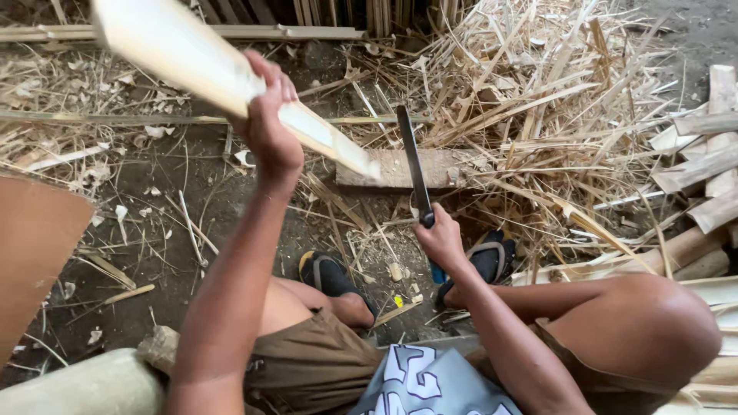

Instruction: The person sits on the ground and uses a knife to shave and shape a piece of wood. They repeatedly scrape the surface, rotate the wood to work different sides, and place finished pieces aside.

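Note:
My left hand [269, 123] grips a long pale split bamboo slat [177, 54], held slanted, its lower end [361, 163] resting on a flat wooden block [446, 165] on the ground. My right hand [440, 240] holds the handle of a long dark knife [413, 161], whose blade points away from me over the block, just right of the slat's end. I am squatting, knees apart, with black sandals [327, 273] on my feet.
A heap of bamboo shavings and splinters [538, 92] covers the dirt at the right. Cut bamboo pieces [711, 154] are stacked at the far right. Long strips [192, 32] lie along the back. A brown board [34, 246] stands at the left.

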